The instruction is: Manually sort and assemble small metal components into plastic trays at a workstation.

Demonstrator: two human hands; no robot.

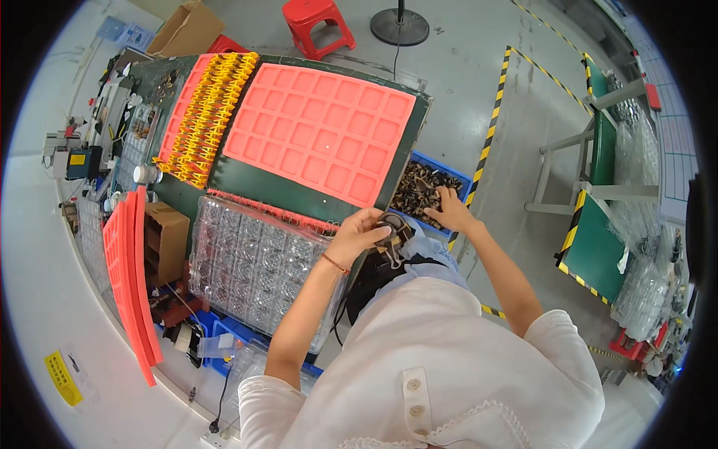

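Observation:
My left hand [361,233] is closed on a small dark ring-shaped part [392,227] with thin leads, held just above the table's near edge. My right hand [449,210] reaches into a blue bin [453,176] full of several small dark parts; its fingers are buried among them, and I cannot tell whether they grip one. A large pink tray [318,132] with empty square pockets lies on the green table [247,183] ahead of my left hand. A clear plastic blister tray [254,258] with many pockets lies to its left.
A second pink tray carries rows of yellow parts [208,105] at the far left. Upright pink trays [133,280], a cardboard box [166,241] and blue bins [224,333] stand on the left. A red stool [317,26], a fan base [399,27] and a green bench [598,247] sit around.

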